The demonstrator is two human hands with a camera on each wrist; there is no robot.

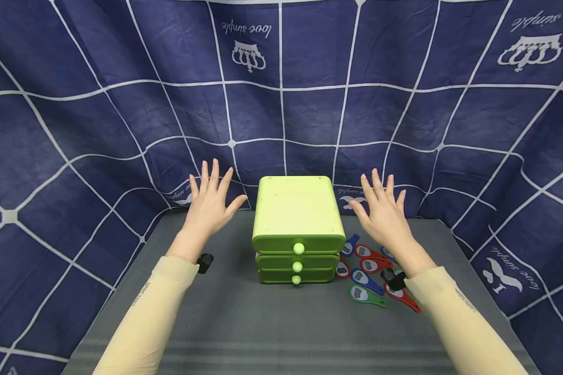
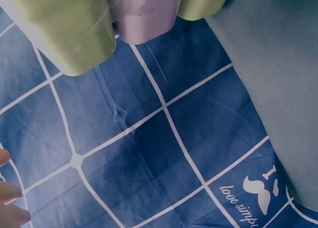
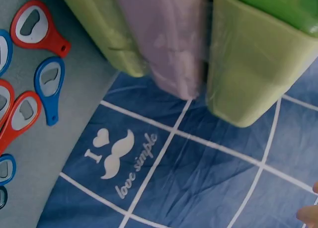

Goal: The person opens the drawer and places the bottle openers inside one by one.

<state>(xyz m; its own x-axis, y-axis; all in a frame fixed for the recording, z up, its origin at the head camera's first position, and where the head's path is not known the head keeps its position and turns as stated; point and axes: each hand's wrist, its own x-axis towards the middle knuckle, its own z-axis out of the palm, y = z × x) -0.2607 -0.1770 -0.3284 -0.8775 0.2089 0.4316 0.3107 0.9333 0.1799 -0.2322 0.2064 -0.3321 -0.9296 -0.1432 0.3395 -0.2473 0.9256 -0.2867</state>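
Head view shows both hands (image 1: 208, 207) (image 1: 384, 214) spread-fingered, flanking the drawer box (image 1: 297, 205); only wrist views reveal its purplish middle tier (image 3: 164, 39).

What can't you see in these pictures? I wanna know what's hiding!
Head view: what's inside the green drawers, because they look closed.
Head view: part of a blue bottle opener, hidden by the right arm.
Left wrist view: most of the left hand, cut off by the left edge.
Right wrist view: most of the right hand, cut off by the right edge.
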